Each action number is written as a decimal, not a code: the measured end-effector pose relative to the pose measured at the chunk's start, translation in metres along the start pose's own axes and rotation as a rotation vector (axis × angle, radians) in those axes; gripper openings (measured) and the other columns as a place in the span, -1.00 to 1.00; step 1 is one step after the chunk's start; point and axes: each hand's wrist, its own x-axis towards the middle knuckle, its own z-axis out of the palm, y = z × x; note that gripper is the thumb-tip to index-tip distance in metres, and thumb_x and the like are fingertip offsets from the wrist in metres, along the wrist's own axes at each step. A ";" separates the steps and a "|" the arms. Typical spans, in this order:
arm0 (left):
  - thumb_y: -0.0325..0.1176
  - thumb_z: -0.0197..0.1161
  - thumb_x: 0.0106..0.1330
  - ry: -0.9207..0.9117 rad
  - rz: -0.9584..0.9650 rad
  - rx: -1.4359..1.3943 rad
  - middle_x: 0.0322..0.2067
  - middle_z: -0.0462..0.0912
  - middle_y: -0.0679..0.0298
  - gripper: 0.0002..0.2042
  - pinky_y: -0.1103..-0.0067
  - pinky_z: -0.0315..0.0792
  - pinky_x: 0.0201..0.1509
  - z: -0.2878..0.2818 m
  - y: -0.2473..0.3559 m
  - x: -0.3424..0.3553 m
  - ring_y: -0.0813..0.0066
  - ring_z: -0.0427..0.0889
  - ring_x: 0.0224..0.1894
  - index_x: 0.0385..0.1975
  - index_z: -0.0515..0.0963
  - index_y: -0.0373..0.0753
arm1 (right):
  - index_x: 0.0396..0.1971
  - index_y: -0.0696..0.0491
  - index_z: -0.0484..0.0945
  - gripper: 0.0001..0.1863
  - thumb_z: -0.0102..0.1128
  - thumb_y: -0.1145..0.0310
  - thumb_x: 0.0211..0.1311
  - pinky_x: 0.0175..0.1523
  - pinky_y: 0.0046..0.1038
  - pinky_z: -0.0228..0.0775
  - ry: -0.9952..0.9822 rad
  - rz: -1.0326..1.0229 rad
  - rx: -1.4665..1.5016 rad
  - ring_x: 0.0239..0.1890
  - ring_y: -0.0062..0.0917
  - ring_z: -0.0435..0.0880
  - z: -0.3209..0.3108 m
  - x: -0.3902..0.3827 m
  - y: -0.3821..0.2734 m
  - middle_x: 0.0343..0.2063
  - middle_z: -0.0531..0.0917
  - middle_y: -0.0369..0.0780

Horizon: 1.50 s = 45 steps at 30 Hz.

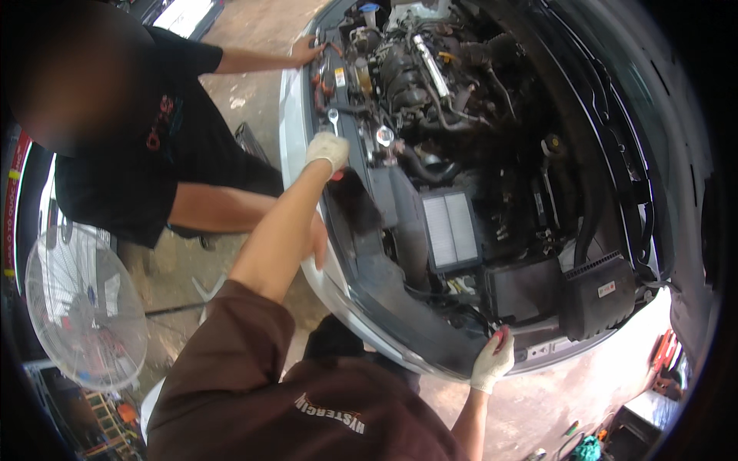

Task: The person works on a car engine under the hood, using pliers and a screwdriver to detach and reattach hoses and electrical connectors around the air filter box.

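My left hand (327, 151), in a pale glove, is closed around a silver wrench (333, 117) above the front edge of the engine bay (370, 192); a red object shows just beside it, partly hidden. My right hand (492, 361), also gloved, grips a red-handled tool (501, 336) at the near corner of the bay, beside dark cables. A rectangular pleated filter (450, 229) lies between my hands, next to a black airbox part (598, 296). A silver cap (384, 136) sits just right of the wrench.
A co-worker (177, 131) in dark clothes leans at the car's front, one bare hand (307, 50) on the far edge, the other (314, 238) below my left arm. A fan (84, 303) stands at left. The raised hood (676, 154) arches at right. Tools and a teal cloth (586, 447) lie lower right.
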 end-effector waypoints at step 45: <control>-0.08 0.07 0.63 -0.631 -0.024 0.176 -0.49 0.65 0.14 -0.59 0.41 0.54 -0.45 0.182 0.095 0.087 0.42 0.61 -0.58 -0.24 0.62 -0.36 | 0.49 0.25 0.30 -0.08 0.40 0.03 0.27 0.62 0.15 0.11 -0.580 -0.363 -0.275 0.58 0.04 0.29 0.394 0.263 -0.187 0.42 0.45 0.11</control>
